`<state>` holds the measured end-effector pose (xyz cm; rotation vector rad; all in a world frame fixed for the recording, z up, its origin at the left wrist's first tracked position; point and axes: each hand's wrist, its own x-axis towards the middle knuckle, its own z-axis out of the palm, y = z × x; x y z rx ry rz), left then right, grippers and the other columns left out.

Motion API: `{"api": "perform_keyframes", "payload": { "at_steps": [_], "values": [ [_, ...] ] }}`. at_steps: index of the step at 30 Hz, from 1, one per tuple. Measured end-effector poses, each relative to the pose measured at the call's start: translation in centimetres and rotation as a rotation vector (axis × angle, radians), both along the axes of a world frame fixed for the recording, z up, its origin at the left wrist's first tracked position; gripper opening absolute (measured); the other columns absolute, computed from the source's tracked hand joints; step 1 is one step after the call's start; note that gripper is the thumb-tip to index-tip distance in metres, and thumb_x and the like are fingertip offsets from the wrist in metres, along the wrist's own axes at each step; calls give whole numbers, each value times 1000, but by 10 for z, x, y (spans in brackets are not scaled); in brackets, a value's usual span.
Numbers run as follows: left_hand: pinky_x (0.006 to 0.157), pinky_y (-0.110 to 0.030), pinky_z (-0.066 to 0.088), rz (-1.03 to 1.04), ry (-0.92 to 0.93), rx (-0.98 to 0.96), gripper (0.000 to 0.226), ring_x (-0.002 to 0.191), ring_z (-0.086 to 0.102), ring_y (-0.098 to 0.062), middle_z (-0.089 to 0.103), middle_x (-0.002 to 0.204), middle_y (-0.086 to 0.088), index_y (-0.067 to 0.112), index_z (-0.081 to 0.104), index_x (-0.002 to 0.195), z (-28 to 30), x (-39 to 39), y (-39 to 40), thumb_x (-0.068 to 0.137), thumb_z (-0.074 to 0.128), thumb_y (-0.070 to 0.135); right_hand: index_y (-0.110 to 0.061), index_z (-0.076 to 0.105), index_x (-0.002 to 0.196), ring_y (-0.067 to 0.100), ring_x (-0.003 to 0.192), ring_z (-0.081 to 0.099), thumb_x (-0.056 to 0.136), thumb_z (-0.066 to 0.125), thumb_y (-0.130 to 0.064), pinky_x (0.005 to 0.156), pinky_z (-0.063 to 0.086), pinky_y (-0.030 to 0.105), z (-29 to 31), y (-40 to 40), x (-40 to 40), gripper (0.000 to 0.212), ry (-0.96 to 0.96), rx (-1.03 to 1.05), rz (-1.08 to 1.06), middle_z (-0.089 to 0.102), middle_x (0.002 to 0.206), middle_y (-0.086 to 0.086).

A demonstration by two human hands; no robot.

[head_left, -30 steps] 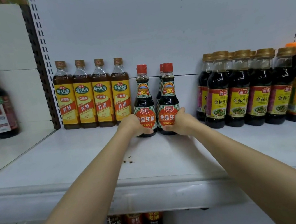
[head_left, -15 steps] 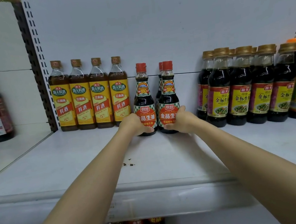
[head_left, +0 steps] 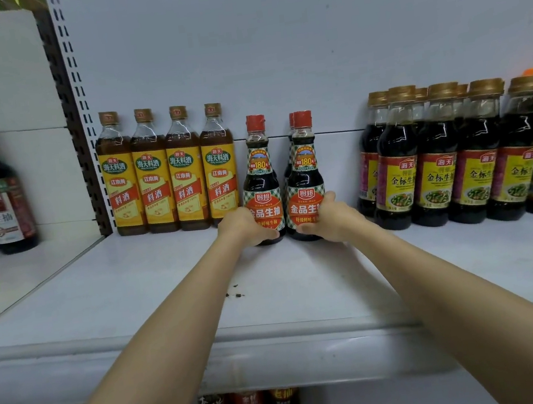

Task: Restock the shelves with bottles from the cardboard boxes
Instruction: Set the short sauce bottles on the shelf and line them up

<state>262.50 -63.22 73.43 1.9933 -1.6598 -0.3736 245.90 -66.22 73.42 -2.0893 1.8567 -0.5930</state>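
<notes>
glossy glass bottles (head_left: 261, 182), matt white shelf (head_left: 134, 287)

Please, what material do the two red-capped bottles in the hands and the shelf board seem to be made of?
The left bottle and right bottle look like clear glass or hard plastic: glossy highlights on the necks, dark liquid inside; which one, I cannot tell. Red caps look plastic. The shelf looks like white painted metal, with a smooth, faintly shiny surface.
</notes>
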Motion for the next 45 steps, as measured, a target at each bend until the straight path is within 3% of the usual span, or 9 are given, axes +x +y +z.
{"api": "perform_keyframes", "payload": {
  "at_steps": [7, 13, 18, 22, 25, 32, 35, 45],
  "values": [
    [103, -34, 41, -33, 80, 13, 71, 121, 50, -23, 54, 128, 4, 19, 44, 136, 12, -6, 22, 77, 74, 44, -5, 16, 145, 33, 125, 47, 81, 65, -55, 104, 40, 47, 6, 13, -7, 95, -4, 51, 33, 45, 141, 15],
    [101, -39, 39, 123, 18, -95, 75, 129, 39, -29, 41, 141, -12, 11, 32, 139, 18, -18, 70, 81, 70, 40, -11, 29, 138, 32, 119, 50, 81, 68, -52, 98, 45, 47, 11, 49, -21, 81, -23, -49, 132, 48, 133, 13],
    [111, -48, 30, 203, -66, -63, 88, 139, 24, -35, 20, 152, -17, 11, 19, 146, 20, -27, 121, 82, 65, 48, -12, 24, 145, 34, 130, 37, 83, 62, -56, 105, 37, 49, 18, 98, -25, 85, 10, -129, 265, 39, 143, 13],
    [111, -53, 24, 310, -155, -18, 93, 141, 14, -40, 9, 155, -18, 12, 7, 150, 22, -32, 175, 86, 58, 55, -14, 13, 151, 32, 142, 17, 89, 53, -58, 111, 27, 51, 22, 153, -18, 86, 123, -214, 367, 20, 155, 10],
    [109, -55, 22, 404, -187, -7, 95, 143, 10, -37, 5, 157, -16, 14, 2, 151, 15, -24, 221, 86, 54, 59, -14, 9, 152, 31, 145, 7, 91, 46, -59, 110, 21, 55, 16, 194, -1, 85, 159, -247, 488, 10, 158, 7],
    [113, -56, 19, 678, -148, 32, 91, 143, 9, -40, 9, 156, -18, 16, 8, 151, -19, 34, 356, 85, 57, 55, -18, 15, 151, 29, 141, 14, 93, 45, -57, 108, 24, 55, -10, 288, 62, 75, 138, -246, 806, 15, 156, 6],
    [114, -55, 17, 833, -149, 142, 92, 143, 5, -40, 3, 157, -17, 15, 4, 152, -31, 56, 424, 88, 53, 58, -17, 14, 151, 29, 140, 15, 93, 45, -57, 107, 26, 56, -18, 328, 98, 76, 133, -232, 947, 16, 155, 6],
    [110, -53, 27, 1138, -55, 349, 83, 139, 16, -41, 12, 152, -20, 16, 15, 149, -75, 113, 626, 88, 57, 53, -16, 23, 148, 33, 142, 12, 95, 43, -56, 111, 26, 54, -76, 485, 227, 70, 219, -54, 1384, 15, 154, 11]
  ]
}}
